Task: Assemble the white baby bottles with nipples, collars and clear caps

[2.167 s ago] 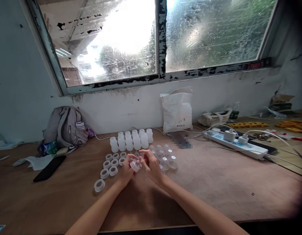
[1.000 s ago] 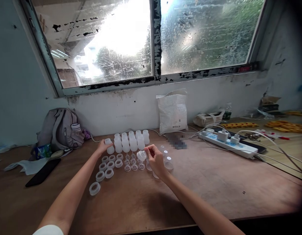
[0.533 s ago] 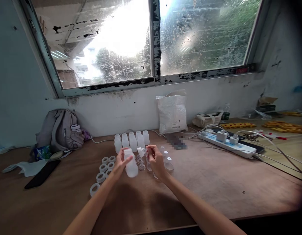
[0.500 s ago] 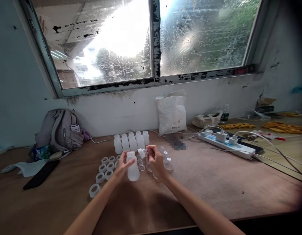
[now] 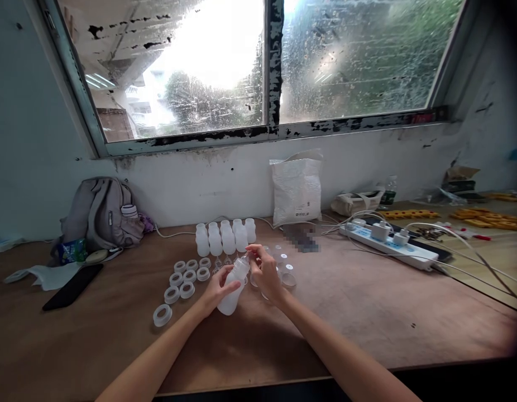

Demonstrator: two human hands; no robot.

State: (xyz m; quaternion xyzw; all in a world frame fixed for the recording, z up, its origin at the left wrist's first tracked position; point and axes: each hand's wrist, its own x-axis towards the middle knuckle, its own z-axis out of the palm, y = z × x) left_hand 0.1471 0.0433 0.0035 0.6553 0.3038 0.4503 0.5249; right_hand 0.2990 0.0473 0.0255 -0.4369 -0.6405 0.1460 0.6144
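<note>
My left hand (image 5: 217,291) is wrapped round a frosted white baby bottle (image 5: 230,300), which tilts with its top to the right. At the bottle's mouth is a translucent ring-shaped top (image 5: 242,262); the fingertips of my right hand (image 5: 264,272) pinch its upper end, which looks like a nipple but is partly hidden. Several loose white collar rings (image 5: 162,316) lie left of my left hand. Beyond my hands, small clear nipples (image 5: 218,262) stand on the table, partly covered. Clear domed caps (image 5: 288,280) stand just right of my right hand.
Several frosted bottles (image 5: 215,240) stand in a row near the wall. A white package (image 5: 296,192) leans there too. To the right lies a power strip (image 5: 390,248) with cables; at left are a grey backpack (image 5: 101,215) and a black phone-like slab (image 5: 73,287).
The bottle has gone from nearly upright to tilted rightward. The ring-shaped top in my right hand, held apart from the bottle before, now sits at its mouth.
</note>
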